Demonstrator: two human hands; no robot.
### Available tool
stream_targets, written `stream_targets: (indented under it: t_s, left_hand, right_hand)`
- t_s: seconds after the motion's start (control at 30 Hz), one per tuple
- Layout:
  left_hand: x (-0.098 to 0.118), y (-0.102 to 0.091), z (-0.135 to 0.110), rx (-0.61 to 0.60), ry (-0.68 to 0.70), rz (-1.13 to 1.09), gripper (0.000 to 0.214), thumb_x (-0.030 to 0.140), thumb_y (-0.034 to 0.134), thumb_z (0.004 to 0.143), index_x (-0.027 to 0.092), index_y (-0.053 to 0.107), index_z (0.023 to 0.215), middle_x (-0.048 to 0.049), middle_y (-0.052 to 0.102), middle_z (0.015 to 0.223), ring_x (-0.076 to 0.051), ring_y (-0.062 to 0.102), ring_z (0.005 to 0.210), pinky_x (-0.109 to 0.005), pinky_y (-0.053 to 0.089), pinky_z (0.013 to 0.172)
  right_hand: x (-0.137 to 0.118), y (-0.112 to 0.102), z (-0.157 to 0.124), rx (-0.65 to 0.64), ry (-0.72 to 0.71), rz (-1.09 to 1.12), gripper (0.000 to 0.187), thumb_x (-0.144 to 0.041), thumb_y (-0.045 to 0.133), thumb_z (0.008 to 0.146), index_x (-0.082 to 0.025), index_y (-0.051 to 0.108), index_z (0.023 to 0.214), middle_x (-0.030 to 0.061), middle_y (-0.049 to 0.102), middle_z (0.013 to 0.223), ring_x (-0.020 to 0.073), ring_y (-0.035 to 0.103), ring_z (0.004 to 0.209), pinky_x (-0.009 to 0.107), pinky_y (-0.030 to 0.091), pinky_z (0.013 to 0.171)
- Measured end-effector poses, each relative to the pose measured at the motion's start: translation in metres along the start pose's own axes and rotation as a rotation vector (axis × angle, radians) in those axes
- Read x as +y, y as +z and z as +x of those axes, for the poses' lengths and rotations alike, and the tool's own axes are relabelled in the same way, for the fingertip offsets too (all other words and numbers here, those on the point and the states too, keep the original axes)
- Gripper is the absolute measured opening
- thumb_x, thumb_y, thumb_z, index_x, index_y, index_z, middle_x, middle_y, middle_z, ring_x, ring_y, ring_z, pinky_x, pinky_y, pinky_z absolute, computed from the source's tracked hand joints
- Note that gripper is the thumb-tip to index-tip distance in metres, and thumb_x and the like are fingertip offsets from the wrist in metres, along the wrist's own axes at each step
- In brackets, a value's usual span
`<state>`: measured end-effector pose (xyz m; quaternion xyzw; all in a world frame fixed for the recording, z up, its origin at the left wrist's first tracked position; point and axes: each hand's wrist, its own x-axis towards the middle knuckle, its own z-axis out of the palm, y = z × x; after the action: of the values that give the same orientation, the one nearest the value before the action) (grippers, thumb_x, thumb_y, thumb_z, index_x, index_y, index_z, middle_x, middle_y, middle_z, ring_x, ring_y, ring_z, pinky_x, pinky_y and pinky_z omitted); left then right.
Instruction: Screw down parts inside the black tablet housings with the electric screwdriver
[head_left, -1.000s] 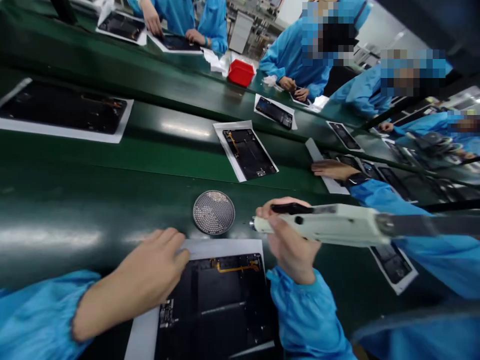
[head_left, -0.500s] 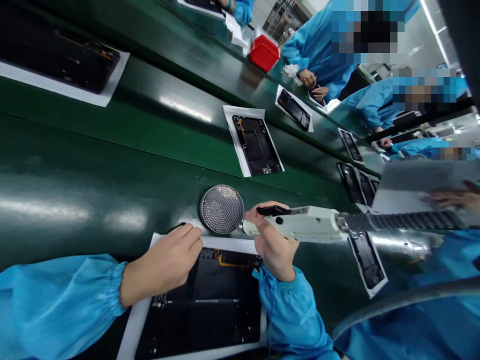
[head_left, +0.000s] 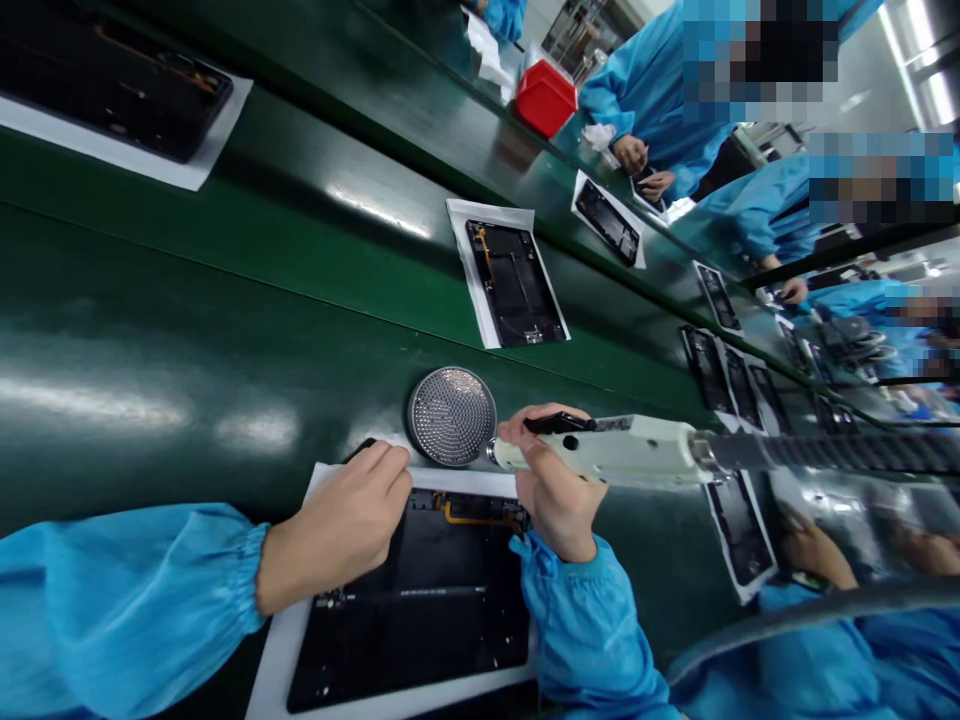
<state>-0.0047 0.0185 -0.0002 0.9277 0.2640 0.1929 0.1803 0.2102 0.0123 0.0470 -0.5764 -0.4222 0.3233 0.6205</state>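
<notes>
My right hand (head_left: 553,484) is shut around a white electric screwdriver (head_left: 622,450), whose tip sits against the rim of a round perforated metal dish (head_left: 451,416). A dark cable or hose (head_left: 825,452) runs off to the right from the screwdriver. My left hand (head_left: 337,530) rests on the edge of a white sheet (head_left: 281,640), with a small black item (head_left: 361,450) just past its fingertips. On that sheet lies a dark tablet casing (head_left: 409,630) with an orange flex cable (head_left: 480,512), partly hidden by both hands.
A green conveyor belt (head_left: 187,320) carries further dark casings on white sheets, such as one (head_left: 516,285) ahead. A red box (head_left: 546,98) stands beyond it. Co-workers in blue smocks (head_left: 652,100) work along the far side.
The whole view has rotated clockwise. The screwdriver tip has come closer to the dish, and my left hand has shifted slightly toward it.
</notes>
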Motion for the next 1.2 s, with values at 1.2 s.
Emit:
stream_targets:
  t_s: [1.2]
  left_hand:
    - [0.002, 0.008, 0.016, -0.048, 0.310, 0.112, 0.015, 0.013, 0.056, 0.098, 0.012, 0.069, 0.088, -0.0082, 0.067, 0.090, -0.023, 0.056, 0.082, -0.037, 0.037, 0.065]
  right_hand:
    - [-0.005, 0.002, -0.047, -0.225, -0.113, -0.049, 0.018, -0.025, 0.069, 0.087, -0.026, 0.068, 0.105, 0.0040, 0.061, 0.092, 0.0209, 0.060, 0.077, 0.040, 0.051, 0.067]
